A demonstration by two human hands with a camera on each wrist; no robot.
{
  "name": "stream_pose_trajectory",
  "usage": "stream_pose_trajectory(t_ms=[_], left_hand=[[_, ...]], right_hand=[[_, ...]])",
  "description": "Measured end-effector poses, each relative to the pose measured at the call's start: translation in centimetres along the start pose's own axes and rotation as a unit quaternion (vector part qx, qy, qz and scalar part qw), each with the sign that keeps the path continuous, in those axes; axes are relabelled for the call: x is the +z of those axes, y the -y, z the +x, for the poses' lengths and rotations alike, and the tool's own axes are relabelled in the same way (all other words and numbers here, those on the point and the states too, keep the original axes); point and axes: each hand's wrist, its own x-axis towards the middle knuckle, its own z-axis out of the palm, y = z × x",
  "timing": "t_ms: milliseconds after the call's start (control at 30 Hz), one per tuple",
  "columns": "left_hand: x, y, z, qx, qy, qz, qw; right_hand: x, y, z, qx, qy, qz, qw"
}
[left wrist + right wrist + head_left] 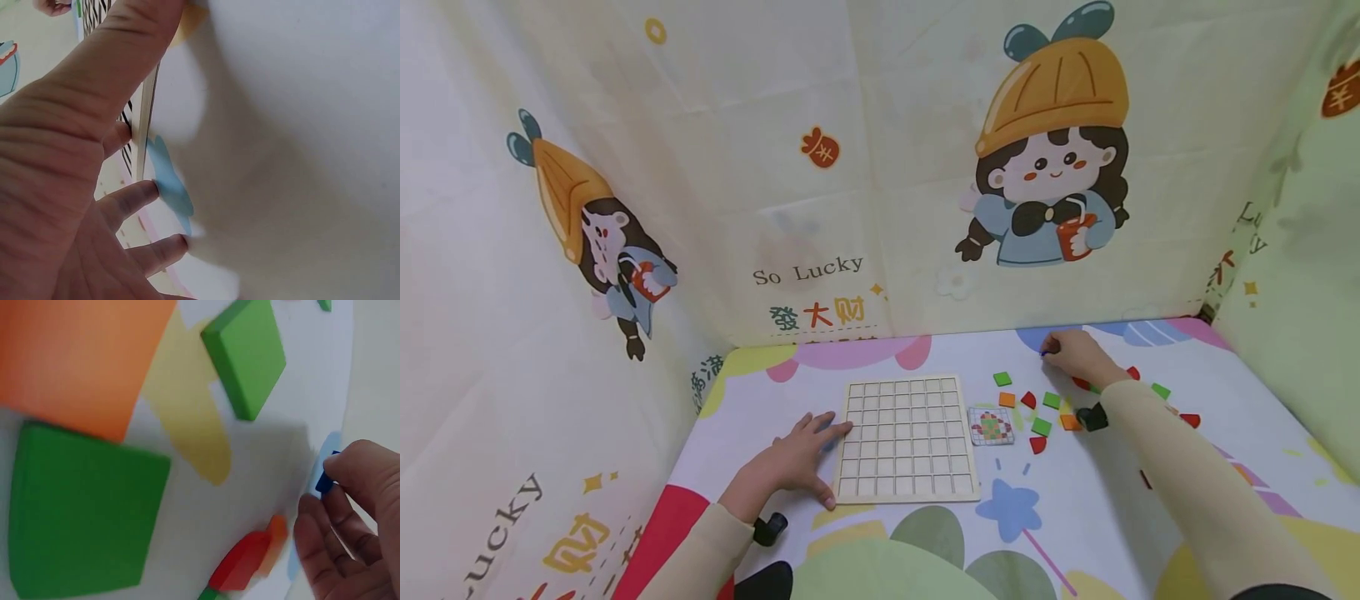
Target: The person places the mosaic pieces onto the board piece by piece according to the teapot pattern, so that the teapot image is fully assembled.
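A pale wooden grid board (906, 439) lies flat on the table, its squares bare. My left hand (799, 457) rests at its left edge, fingers spread, with the thumb near the lower left corner and a fingertip touching the rim. Toward the back of the table, my right hand (1081, 356) pinches a small blue block (325, 482) between thumb and fingers. Below that hand, the right wrist view shows green blocks (87, 512), an orange block (75, 362) and a red rounded block (240, 562). A small pattern card (992, 426) sits just right of the board.
Loose green squares (1002, 379), orange squares (1007, 400) and red quarter-round pieces (1037, 445) are scattered right of the card, several of them beneath the right forearm. A printed cloth (910, 208) hangs along the table's back and sides. Each wrist wears a small black camera (770, 528).
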Motion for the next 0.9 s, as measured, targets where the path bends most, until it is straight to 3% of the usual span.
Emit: stream_pose_trajectory(t_ms=[367, 600, 900], left_hand=[[0.4, 0.3, 0.1, 0.001, -0.004, 0.001, 1.0000], [0.6, 0.3, 0.2, -0.001, -0.005, 0.000, 1.0000], [0.6, 0.2, 0.3, -0.003, -0.004, -0.001, 1.0000]], right_hand=[[0.9, 2.1, 0.3, -0.038, -0.017, 0.031, 0.9987], [1.7, 4.4, 0.0, -0.038, -0.015, 0.046, 0.9981], [3.2, 8.0, 0.1, -0.074, -0.020, 0.035, 0.9965]])
